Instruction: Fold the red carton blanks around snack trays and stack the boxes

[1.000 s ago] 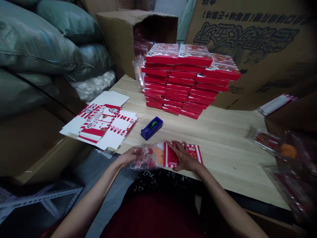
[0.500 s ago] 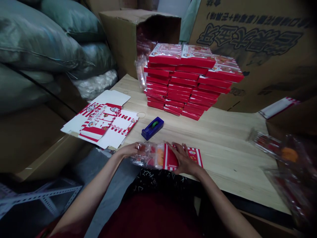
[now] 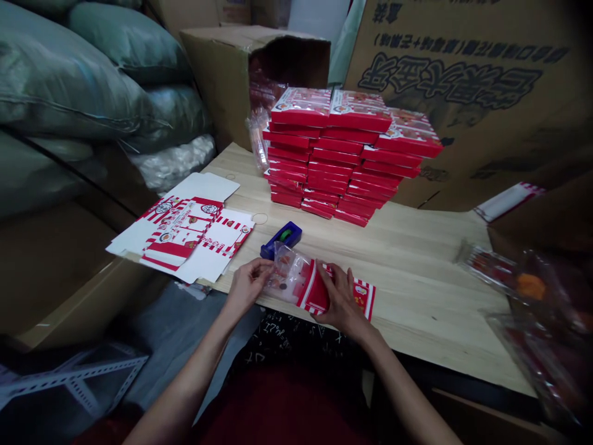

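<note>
Near the front edge of the wooden table (image 3: 417,266) lies a red-and-white striped carton (image 3: 359,290). My right hand (image 3: 340,300) rests on it, fingers curled round its open left end. A clear plastic tray (image 3: 287,275) with red and orange pieces sticks out of that end, tilted upward. My left hand (image 3: 248,284) pinches the tray's left edge. A blue tape dispenser (image 3: 280,238) sits just behind the tray.
Stacks of closed red cartons (image 3: 347,154) stand at the back. Flat unfolded cartons (image 3: 185,228) lie at the table's left edge. More clear trays (image 3: 523,287) are on the right. Cardboard boxes (image 3: 463,93) and grey sacks (image 3: 92,80) surround the table.
The tray has gone further into the striped carton and its left end has lifted off the table. My left hand has moved right with it; my right hand grips the carton's end.
</note>
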Demonstrator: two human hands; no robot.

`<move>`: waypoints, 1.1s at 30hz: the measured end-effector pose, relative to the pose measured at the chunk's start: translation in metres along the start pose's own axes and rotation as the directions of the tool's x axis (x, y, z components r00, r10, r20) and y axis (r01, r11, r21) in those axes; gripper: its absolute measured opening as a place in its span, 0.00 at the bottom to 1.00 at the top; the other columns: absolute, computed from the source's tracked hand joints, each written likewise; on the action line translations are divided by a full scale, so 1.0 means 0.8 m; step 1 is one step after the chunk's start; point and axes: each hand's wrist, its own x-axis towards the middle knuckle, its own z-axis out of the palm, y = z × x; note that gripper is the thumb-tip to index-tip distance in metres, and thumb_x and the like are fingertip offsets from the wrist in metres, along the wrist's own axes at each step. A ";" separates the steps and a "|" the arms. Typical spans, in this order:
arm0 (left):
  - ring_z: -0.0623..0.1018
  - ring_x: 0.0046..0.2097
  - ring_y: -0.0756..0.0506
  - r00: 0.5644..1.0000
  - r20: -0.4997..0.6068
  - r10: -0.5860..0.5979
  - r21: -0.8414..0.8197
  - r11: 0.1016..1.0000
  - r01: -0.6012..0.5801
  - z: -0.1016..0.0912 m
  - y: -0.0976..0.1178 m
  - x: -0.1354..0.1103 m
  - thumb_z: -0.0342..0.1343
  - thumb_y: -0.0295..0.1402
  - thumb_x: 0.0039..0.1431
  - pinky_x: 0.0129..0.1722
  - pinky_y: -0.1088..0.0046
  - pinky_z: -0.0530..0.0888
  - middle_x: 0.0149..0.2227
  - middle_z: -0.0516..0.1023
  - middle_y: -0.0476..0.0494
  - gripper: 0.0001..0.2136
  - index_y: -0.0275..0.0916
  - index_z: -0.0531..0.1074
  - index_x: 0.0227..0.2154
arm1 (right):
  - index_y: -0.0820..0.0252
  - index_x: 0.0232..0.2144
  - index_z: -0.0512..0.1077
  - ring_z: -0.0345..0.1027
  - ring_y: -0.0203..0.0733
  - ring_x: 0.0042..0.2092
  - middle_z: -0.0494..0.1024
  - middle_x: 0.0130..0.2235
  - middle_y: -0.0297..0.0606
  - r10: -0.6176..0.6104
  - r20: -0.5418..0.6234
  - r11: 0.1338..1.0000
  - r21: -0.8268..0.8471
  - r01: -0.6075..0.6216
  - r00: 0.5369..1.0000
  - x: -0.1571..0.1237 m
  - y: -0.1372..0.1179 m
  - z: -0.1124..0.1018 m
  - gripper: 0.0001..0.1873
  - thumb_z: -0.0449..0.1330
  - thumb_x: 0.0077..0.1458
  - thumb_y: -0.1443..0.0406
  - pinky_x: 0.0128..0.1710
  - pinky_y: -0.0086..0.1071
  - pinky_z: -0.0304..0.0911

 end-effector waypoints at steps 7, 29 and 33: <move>0.84 0.39 0.39 0.936 0.198 0.290 0.307 0.889 -0.340 0.050 0.045 -0.024 0.57 0.30 0.64 0.42 0.65 0.74 0.39 0.87 0.40 0.10 0.42 0.85 0.41 | 0.41 0.73 0.25 0.44 0.69 0.71 0.48 0.68 0.49 0.003 -0.183 0.998 0.055 0.007 0.983 0.006 -0.047 -0.003 0.73 0.72 0.41 0.61 0.72 0.67 0.29; 0.75 0.61 0.37 0.825 0.461 0.328 -0.203 0.944 -0.261 0.100 0.040 -0.010 0.60 0.39 0.66 0.66 0.56 0.67 0.60 0.77 0.35 0.20 0.39 0.73 0.58 | 0.50 0.65 0.62 0.65 0.55 0.59 0.67 0.58 0.47 0.547 -0.497 0.715 0.696 -0.067 0.673 -0.030 -0.052 -0.053 0.30 0.54 0.66 0.49 0.62 0.52 0.63; 0.73 0.62 0.39 0.887 0.353 0.297 -0.221 0.948 -0.230 0.116 0.053 -0.027 0.58 0.42 0.68 0.65 0.62 0.67 0.60 0.76 0.37 0.20 0.39 0.71 0.59 | 0.52 0.43 0.70 0.70 0.46 0.46 0.75 0.42 0.37 0.629 -0.422 0.546 0.837 0.014 0.653 -0.024 -0.049 -0.053 0.16 0.50 0.70 0.51 0.52 0.41 0.68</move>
